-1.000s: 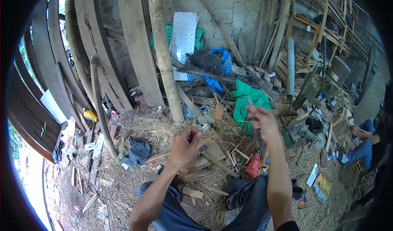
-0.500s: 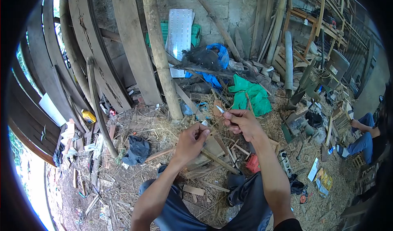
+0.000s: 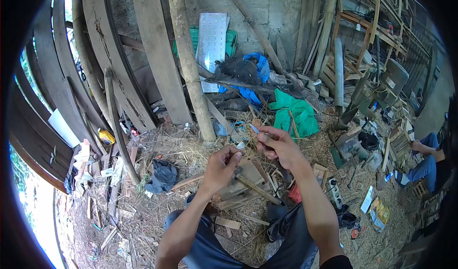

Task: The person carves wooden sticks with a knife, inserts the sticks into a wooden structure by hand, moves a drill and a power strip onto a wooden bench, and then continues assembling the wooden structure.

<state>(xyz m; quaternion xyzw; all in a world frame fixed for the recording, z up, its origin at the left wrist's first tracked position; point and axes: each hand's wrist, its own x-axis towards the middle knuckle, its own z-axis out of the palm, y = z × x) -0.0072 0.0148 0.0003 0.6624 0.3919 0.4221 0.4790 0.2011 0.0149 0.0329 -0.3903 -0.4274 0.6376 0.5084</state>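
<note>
In front of my knees, my right hand (image 3: 281, 149) is closed around a small knife, its short pointed blade (image 3: 255, 129) sticking out up and to the left past the thumb. The handle is hidden in the fingers. To its left, my left hand (image 3: 221, 166) pinches a small pale piece (image 3: 240, 145) between thumb and fingertips; it is too small to name. A gap separates the two hands, and the blade does not touch the pale piece. Below them a wooden stick (image 3: 257, 189) slants across boards on the ground.
A wooden pole (image 3: 192, 73) stands ahead. Beyond lie a green sheet (image 3: 298, 114) and blue tarp (image 3: 249, 95). A black bag (image 3: 161, 176) is at left; a red object (image 3: 296, 193) and a power strip (image 3: 334, 192) at right. Another person's leg (image 3: 423, 166) shows far right.
The view has shifted slightly. My right hand has tipped a little, and the blade now points more steeply upward. The small pale piece shows more clearly at my left fingertips.
</note>
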